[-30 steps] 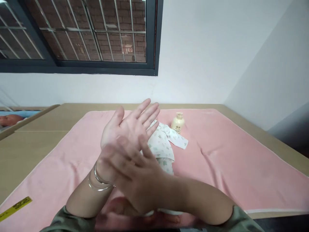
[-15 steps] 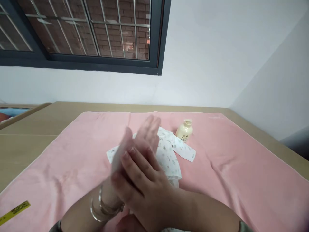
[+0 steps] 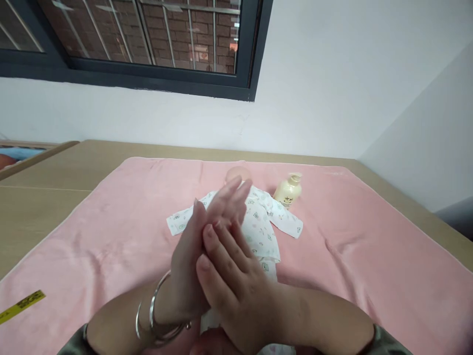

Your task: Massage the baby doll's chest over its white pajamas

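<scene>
Two bare hands are rubbing together palm to palm: the right hand (image 3: 242,288) is lying across the left hand (image 3: 207,246), fingers flat and spread, gripping nothing. A second ago the left palm was facing up and open with the right hand blurred across it; now the left hand is turning edge-on and the right hand's fingers are sliding up over it, so the rubbing is continuing, likely spreading something over the skin. Silver bangles (image 3: 155,315) are sitting on the left wrist. Just beyond the pressed hands, partly hidden by them, a doll in a white printed baby suit (image 3: 264,224) is lying face up on the pink towel (image 3: 111,231). Beyond and to the right of the hands, a cream pump bottle (image 3: 288,192) is standing just beside the doll's sleeve. Far left, a yellow strip (image 3: 22,305) is lying on the towel.
</scene>
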{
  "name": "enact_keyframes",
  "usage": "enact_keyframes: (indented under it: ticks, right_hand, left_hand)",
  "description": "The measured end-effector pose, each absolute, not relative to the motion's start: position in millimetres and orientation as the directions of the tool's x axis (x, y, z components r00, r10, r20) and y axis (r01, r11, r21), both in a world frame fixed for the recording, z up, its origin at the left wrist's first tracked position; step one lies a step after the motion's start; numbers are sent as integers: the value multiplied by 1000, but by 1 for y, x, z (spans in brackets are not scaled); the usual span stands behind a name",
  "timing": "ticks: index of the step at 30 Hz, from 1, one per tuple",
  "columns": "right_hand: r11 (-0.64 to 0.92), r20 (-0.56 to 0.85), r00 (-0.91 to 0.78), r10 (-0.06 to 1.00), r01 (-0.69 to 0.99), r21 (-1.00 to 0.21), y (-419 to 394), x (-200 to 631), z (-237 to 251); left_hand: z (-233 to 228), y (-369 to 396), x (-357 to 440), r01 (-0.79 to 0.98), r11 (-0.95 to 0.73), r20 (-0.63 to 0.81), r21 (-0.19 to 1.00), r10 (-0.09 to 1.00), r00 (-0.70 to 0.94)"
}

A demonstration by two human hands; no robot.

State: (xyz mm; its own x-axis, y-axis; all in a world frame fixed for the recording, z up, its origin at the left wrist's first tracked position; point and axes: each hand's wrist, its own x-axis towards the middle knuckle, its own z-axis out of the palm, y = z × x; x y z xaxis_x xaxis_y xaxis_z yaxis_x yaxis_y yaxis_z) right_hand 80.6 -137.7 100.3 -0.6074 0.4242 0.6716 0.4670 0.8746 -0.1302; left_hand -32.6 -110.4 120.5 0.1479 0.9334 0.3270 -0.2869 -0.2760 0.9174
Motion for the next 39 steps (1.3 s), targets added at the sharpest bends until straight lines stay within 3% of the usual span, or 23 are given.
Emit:
enact_keyframes:
  ticks: [1, 4, 6, 8, 10, 17, 23, 26, 28, 30, 33, 36, 39]
  right_hand:
    - [891, 662, -627, 411, 429, -148, -134, 80, 98]
    - [897, 646, -624, 439, 349, -272, -106, 85, 89]
    - [802, 621, -508, 597, 389, -452, -79, 92, 80]
    - [619, 500, -365, 785, 473, -627, -54, 98, 67]
    - [481, 396, -277, 876, 566, -669, -35, 103, 54]
    - [404, 230, -340, 912, 841, -359, -6, 124, 40]
    - [103, 121, -72, 990, 956, -276, -10, 125, 46]
    - [212, 163, -182, 970, 957, -197, -20, 116, 45]
    - [377, 153, -351, 924, 904, -199, -19, 118, 47]
    - [441, 127, -422, 898, 863, -247, -10, 128, 49]
    - [304, 97, -288, 953, 900, -313, 3, 142, 51]
    - [104, 77, -86, 993, 956, -275, -2, 138, 50]
    - [161, 109, -143, 984, 970, -182, -18, 123, 46]
  left_hand:
    - [123, -98, -30, -362, -235, 310, 902, 937, 164]
    - [108, -53, -21, -396, -374, 391, 839, 920, -39]
    - [87, -23, -16, -364, -340, 315, 867, 940, -128]
    - [68, 0, -12, -408, -251, 214, 878, 967, -135]
    - [54, 16, -8, -439, -203, 174, 875, 979, -105]
    - [25, 28, 4, -280, -217, 208, 935, 976, -62]
    - [17, 22, 6, -77, -288, 279, 954, 954, -108]
    - [16, 19, 7, 8, -293, 292, 956, 949, -118]
    - [15, 17, 8, 35, -290, 292, 956, 950, -111]
    - [13, 17, 8, 50, -298, 301, 953, 948, -104]
    - [11, 17, 7, 75, -314, 320, 946, 943, -94]
    - [10, 17, 5, 101, -316, 325, 943, 941, -92]
    - [9, 17, 5, 113, -312, 323, 943, 941, -98]
